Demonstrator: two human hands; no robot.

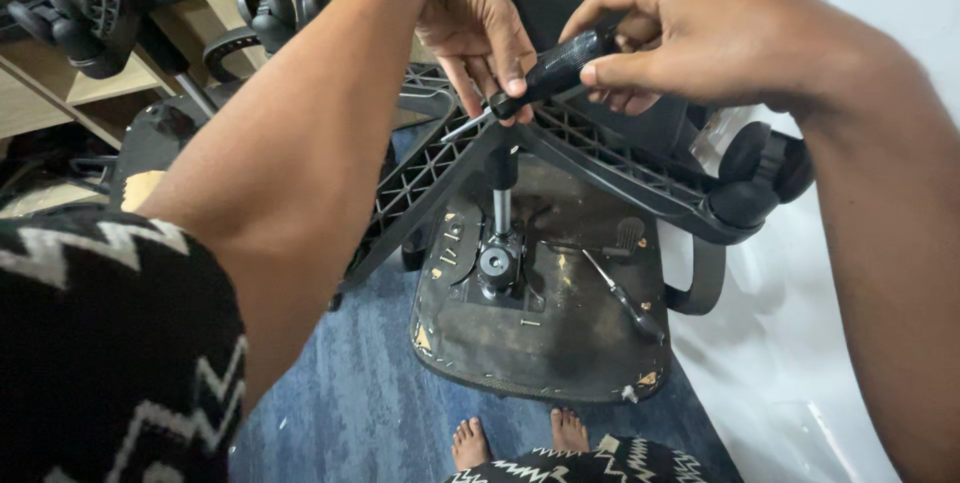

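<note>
Screwdriver (545, 76), black handle, metal shaft: held above upturned office chair, tip at hub of five-star chair base (600, 158). Right hand (700, 33): fingers closed round handle. Left hand (475, 28): fingertips pinched at lower end of handle, near shaft. Beneath: seat underside (560, 343), dark and worn, with gas-lift column (500, 198) rising from central mechanism. Second screwdriver (620, 295) lying loose on seat underside. Caster wheels (765, 168) at right arm of base. Blue carpet (340, 393) below; bare feet (520, 438) at bottom edge.
</note>
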